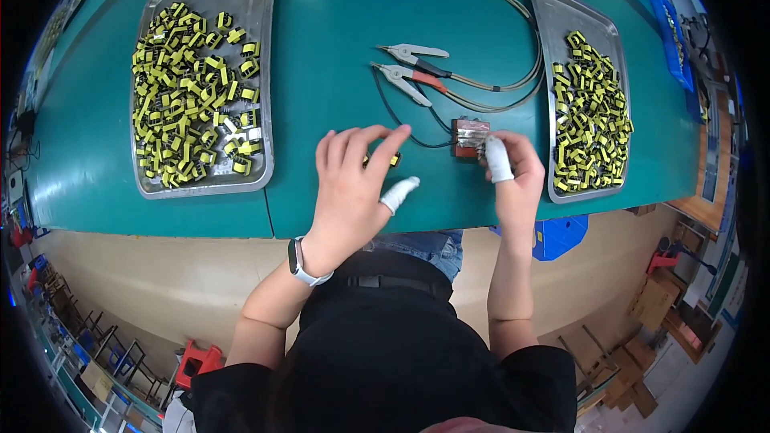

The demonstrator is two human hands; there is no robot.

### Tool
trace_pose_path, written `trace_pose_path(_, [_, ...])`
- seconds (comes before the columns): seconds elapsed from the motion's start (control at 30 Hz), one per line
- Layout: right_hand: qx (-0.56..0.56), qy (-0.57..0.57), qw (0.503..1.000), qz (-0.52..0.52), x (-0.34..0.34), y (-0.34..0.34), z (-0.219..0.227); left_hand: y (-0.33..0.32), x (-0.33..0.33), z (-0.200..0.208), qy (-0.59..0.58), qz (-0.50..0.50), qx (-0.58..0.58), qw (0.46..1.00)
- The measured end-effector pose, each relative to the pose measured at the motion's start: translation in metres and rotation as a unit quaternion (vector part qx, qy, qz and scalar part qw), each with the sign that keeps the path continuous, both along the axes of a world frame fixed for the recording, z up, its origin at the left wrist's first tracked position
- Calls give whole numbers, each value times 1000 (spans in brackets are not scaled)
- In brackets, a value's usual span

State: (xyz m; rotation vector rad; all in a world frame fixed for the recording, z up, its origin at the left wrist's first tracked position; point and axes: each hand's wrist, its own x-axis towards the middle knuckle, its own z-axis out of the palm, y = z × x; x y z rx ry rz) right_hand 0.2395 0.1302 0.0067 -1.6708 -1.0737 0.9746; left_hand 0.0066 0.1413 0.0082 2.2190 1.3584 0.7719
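My left hand (353, 180), with a white finger cot on the thumb, reaches over the green table, fingers spread and thumb apart. Partly hidden beneath its fingertips is a small yellow-and-black wound component, probably a transformer (394, 160). A small reddish-brown test block (470, 138) with metal contacts sits to its right, black leads running into it. My right hand (516, 167) is at the block's right side, its white-covered thumb and fingers pinched together. Whatever lies between those fingertips is too hidden to name. Two grey-handled clip leads (405, 80), one with a red sleeve, lie beyond the block.
A metal tray (269, 112) heaped with yellow-and-black components stands at the left. Another such tray (552, 104) is at the right. Cables (529, 28) curve back to an instrument at the far edge. Blue bins (672, 36) line the right rim; a red stool (199, 359) stands behind on the left.
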Motion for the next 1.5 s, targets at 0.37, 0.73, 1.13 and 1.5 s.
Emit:
trace_pose_path(0.37, [7, -121, 991, 50, 24, 13, -10, 1, 6, -15, 4, 58, -25, 998])
trace_pose_path(0.73, [-127, 420, 888, 136, -38, -10, 0, -3, 18, -1, -310, -51, -91, 945])
trace_pose_path(1.13, [-41, -24, 998, -33, 10, 9, -7, -2, -46, 7, 14, -93, -96, 991])
trace_pose_path(1.5, [-32, -92, 995, -18, 11, 10, -5, 14, -35, -1, 9, -97, 3, 995])
